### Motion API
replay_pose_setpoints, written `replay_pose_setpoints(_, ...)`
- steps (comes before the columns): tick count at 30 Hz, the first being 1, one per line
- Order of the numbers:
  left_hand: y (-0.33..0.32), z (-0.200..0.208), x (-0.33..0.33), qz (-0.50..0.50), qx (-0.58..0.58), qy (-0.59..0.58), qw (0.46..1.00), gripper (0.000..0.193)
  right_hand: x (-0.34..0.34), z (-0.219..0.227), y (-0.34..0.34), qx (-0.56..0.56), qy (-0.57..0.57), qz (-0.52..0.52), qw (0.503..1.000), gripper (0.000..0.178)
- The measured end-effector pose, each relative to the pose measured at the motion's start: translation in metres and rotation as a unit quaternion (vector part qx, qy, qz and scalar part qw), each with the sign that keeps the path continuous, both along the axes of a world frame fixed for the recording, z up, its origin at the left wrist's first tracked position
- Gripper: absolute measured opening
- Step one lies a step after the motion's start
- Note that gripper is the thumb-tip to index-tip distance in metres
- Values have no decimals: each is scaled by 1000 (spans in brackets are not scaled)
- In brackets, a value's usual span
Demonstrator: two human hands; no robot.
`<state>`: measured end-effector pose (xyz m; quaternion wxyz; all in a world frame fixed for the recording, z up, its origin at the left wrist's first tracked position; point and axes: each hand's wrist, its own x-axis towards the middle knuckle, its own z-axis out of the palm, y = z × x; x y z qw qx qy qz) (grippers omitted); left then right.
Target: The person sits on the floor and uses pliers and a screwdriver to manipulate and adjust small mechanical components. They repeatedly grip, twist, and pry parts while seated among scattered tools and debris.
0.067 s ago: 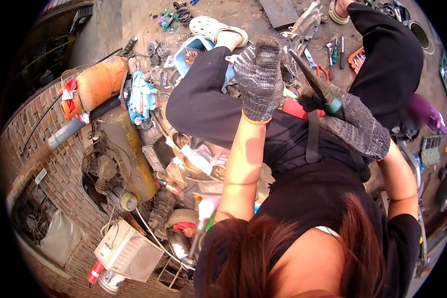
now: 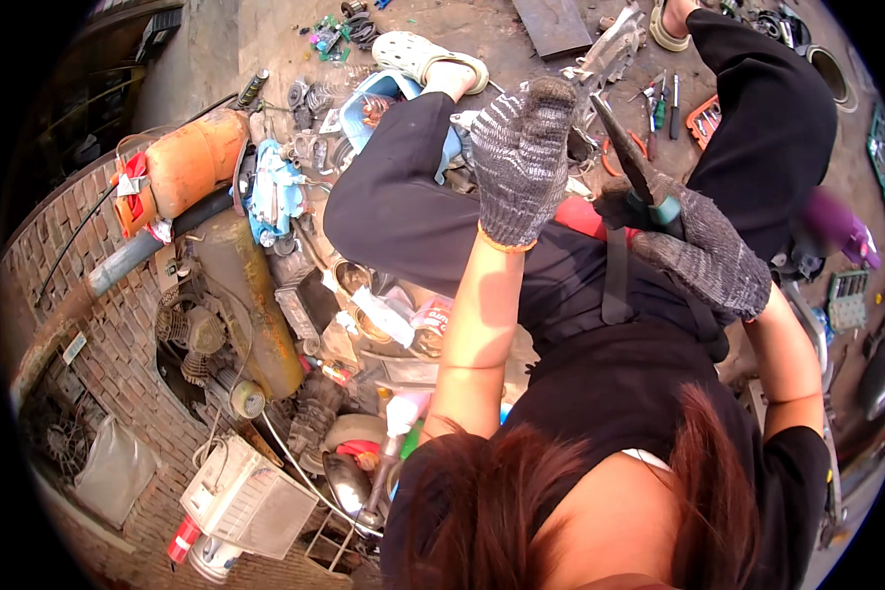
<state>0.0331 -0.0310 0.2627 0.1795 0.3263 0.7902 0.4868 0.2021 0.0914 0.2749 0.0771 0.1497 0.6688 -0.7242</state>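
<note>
My left hand (image 2: 523,167), in a grey knitted work glove, is raised over my lap with its back toward me. Its fingers look curled in, and what they may hold is hidden behind the glove. My right hand (image 2: 713,241), gloved alike, grips a hand tool (image 2: 627,147) with a long dark blade and a teal collar at the handle. The blade points away and a little left, its tip apart from my left hand. Red material (image 2: 582,218) shows on my lap between the hands.
Pliers with orange handles (image 2: 627,147), screwdrivers (image 2: 676,108) and an orange tool case (image 2: 703,120) lie on the ground ahead. A blue basin (image 2: 379,98) stands beyond my left knee. Left are an orange gas cylinder (image 2: 202,162), a yellowed cylinder (image 2: 256,315) and scrap metal.
The blade tip has swung slightly to the right. My left hand's fingertips have tipped a little to the right. My right hand keeps its grip on the tool.
</note>
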Motion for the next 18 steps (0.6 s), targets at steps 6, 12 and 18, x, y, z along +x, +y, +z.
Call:
replay_pose_setpoints(6, -3, 8, 13, -36, 97, -106, 989, 15, -8, 16, 1, -68, -125, -151, 978, 33)
replay_pose_setpoints(12, -7, 13, 16, -82, -8, -46, 996, 21, -26, 17, 0, 62, 27, -226, 972, 26)
replay_pose_setpoints(18, -6, 17, 21, -89, 40, -108, 989, 21, -27, 8, 1, 147, 68, -225, 961, 24)
